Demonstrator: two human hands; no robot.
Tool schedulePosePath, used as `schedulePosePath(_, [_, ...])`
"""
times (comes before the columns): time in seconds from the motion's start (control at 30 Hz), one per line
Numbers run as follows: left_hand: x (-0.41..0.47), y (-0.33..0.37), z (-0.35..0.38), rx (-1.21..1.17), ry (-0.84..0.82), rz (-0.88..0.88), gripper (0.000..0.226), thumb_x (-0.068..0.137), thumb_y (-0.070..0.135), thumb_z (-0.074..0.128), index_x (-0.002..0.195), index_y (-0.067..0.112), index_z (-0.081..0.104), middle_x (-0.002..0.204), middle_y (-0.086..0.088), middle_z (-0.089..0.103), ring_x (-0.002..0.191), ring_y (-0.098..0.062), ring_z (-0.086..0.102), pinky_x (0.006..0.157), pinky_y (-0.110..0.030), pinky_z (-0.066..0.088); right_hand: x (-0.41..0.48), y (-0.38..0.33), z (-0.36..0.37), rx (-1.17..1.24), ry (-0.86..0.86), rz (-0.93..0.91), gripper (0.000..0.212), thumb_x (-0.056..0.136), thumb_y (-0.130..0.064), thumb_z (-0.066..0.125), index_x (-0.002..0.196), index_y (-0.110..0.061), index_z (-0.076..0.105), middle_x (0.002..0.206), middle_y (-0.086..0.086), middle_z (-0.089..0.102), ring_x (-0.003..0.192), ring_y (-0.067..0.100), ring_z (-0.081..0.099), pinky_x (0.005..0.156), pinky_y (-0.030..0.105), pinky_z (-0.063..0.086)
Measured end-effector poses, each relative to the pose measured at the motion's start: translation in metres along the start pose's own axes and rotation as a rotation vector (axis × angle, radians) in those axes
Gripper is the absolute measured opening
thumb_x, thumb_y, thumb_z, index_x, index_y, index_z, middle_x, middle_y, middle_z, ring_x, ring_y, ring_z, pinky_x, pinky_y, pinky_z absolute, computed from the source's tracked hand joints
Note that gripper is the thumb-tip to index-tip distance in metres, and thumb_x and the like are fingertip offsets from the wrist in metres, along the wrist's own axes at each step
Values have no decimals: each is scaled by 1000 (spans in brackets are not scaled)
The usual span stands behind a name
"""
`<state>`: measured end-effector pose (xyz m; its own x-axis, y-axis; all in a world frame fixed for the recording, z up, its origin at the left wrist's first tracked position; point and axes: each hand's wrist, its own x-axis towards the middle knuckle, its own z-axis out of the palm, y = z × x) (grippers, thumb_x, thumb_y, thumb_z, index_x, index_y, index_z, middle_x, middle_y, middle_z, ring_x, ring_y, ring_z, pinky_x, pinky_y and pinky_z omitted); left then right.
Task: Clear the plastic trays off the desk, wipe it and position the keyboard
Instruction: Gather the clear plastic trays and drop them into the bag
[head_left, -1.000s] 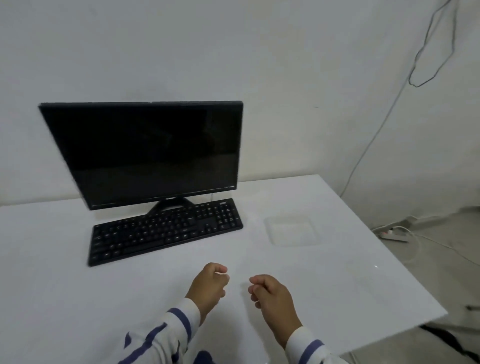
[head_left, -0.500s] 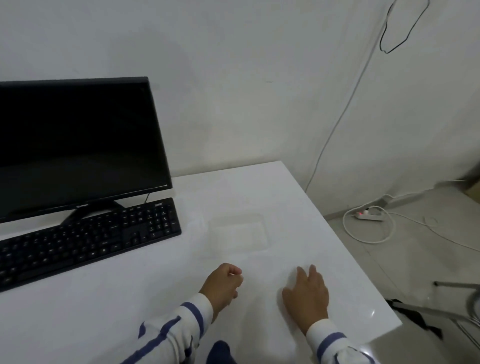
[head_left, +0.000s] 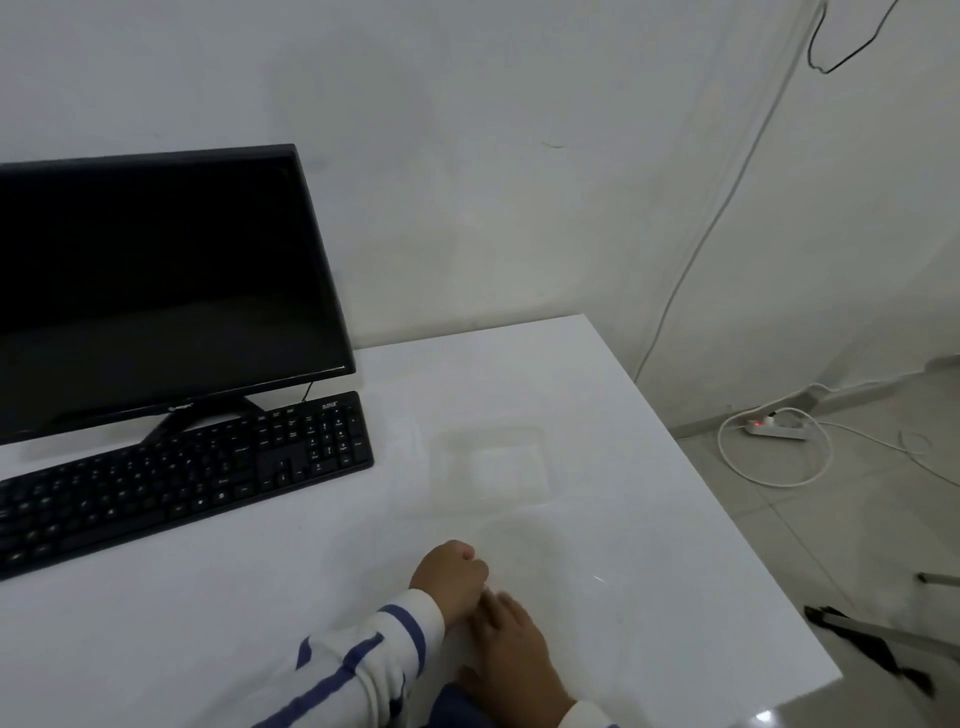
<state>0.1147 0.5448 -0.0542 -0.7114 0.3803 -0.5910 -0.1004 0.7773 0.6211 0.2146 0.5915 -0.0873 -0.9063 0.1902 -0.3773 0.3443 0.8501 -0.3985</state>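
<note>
A shallow, square clear plastic tray (head_left: 493, 462) lies flat on the white tabletop (head_left: 639, 493), to the right of the long black keyboard (head_left: 182, 483) and apart from it; the keyboard sits slantwise just in front of the foot of the black flat-screen monitor (head_left: 156, 291), whose screen is dark. Near the front edge the left hand (head_left: 453, 578) rests in a fist, its grip drawn together with nothing seen inside it; a white sleeve with blue stripes (head_left: 363, 660) covers that forearm. Just beside it the right hand (head_left: 514, 649) lies palm down with fingers fairly straight, its grip apart and clasping nothing; this hand is blurred. Both hands are short of the tray; a faint outline and a glint on the tabletop between them and it may be more clear plastic, though I cannot tell. On the floor to the right lies a white power strip (head_left: 776, 428) showing a red light.
</note>
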Motion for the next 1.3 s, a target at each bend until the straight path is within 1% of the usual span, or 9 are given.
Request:
schedulePosePath(0.17, [3, 0, -8, -45, -119, -28, 20, 91, 18, 50, 73, 12, 56, 77, -5, 56, 78, -25, 58, 82, -36, 51, -4, 1, -10, -24, -59, -120, 61, 86, -37, 43, 143, -15, 37, 153, -3, 27, 143, 21, 19, 116, 34, 16])
schedulePosePath(0.33, [7, -8, -10, 163, -80, -21, 17, 91, 24, 51, 100, 10, 55, 111, -10, 59, 101, -27, 58, 92, -32, 48, -2, -6, -10, 129, 34, -184, 44, 93, -34, 32, 95, -27, 76, 106, -15, 70, 103, 4, 63, 92, 12, 44])
schedulePosePath(0.47, [11, -21, -14, 264, 86, 23, 21, 88, 15, 45, 108, 15, 52, 112, -5, 55, 99, -24, 57, 87, -31, 49, 2, 6, -20, 153, 135, -92, 41, 78, -29, 50, 114, -19, 67, 117, 7, 65, 106, 23, 64, 91, 30, 51])
schedulePosePath(0.6, [10, -27, -17, 331, 120, 92, 27, 91, 10, 37, 109, 18, 54, 113, -3, 55, 96, -20, 55, 85, -26, 45, 7, 26, -37, -127, -60, 169, 83, 82, -57, 51, 149, -31, 9, 159, 6, 4, 145, 31, 6, 116, 49, 11])
schedulePosePath(0.67, [12, -30, -17, 321, 99, 101, 28, 90, 9, 37, 108, 18, 56, 112, -3, 57, 97, -20, 56, 85, -26, 45, 6, 25, -41, -187, -120, 158, 89, 81, -61, 52, 149, -30, 4, 159, 7, 1, 145, 33, 4, 117, 50, 10])
schedulePosePath(0.87, [13, -31, -29, 49, -18, 97, 12, 88, 15, 46, 85, 15, 58, 85, -3, 59, 77, -21, 56, 75, -32, 51, 8, 16, -45, -66, 9, 143, 80, 84, -48, 59, 148, -28, 13, 137, 3, 39, 123, 23, 40, 105, 33, 35])
schedulePosePath(1.03, [32, -25, -48, -372, 295, -4, 19, 84, 34, 53, 94, 20, 47, 98, -11, 61, 78, -28, 58, 79, -44, 54, 7, 14, -77, 208, 65, 69, 43, 91, -20, 53, 133, -22, 49, 114, -7, 51, 114, 14, 52, 99, 18, 36])
schedulePosePath(1.2, [62, 2, -62, -271, 299, -32, 45, 86, 42, 54, 121, 15, 44, 115, -10, 58, 101, -35, 62, 87, -41, 53, 5, 5, -125, 410, 130, 35, 31, 88, -12, 51, 111, -24, 68, 102, -14, 56, 92, 4, 52, 86, 16, 42])
schedulePosePath(1.3, [70, 11, -63, -277, 186, -36, 26, 87, 25, 55, 110, 13, 52, 101, -10, 60, 84, -31, 61, 70, -33, 53, -3, -1, -146, 435, 264, -29, 30, 87, -9, 53, 103, -27, 71, 94, -21, 58, 83, -4, 55, 71, 1, 36])
